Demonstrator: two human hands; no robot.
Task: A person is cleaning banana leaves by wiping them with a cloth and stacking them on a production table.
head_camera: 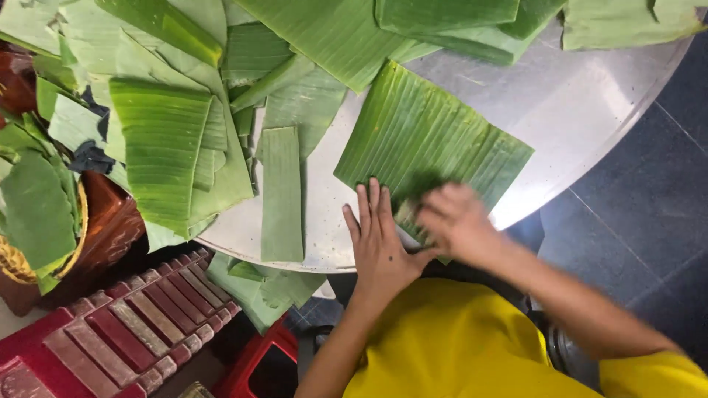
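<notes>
Left hand (380,239): fingers pressed together and laid flat, palm down, on the near corner of a rectangular, ribbed green banana-leaf sheet (431,140), pinning it to the tabletop. Right hand (457,221): blurred by motion, just beside the left and touching the same corner; its fingers look curled over the leaf edge, but whether they pinch anything cannot be told.

The leaf sheet lies flat at the near edge of the round, pale metal tabletop (582,110), turned at an angle, its near corner reaching the rim under the hands. It is trimmed square and lies spread out; no fold shows in it.

Further left, near the same edge, lies a narrow, long cut strip of green leaf (282,195), apart from the sheet. Beyond it, over the left side and far edge of the tabletop, sits a loose heap of larger, uncut and part-cut green leaf pieces (162,140), overlapping one another.

Judgement on progress: one sheet and one strip are cut to shape; the heap appears largely unprocessed, so the greater share of the work seems to remain.

Off the tabletop, lower left, stands a red plastic stool (118,339) with a slatted top; a dark tiled floor (649,214) lies to the right.
</notes>
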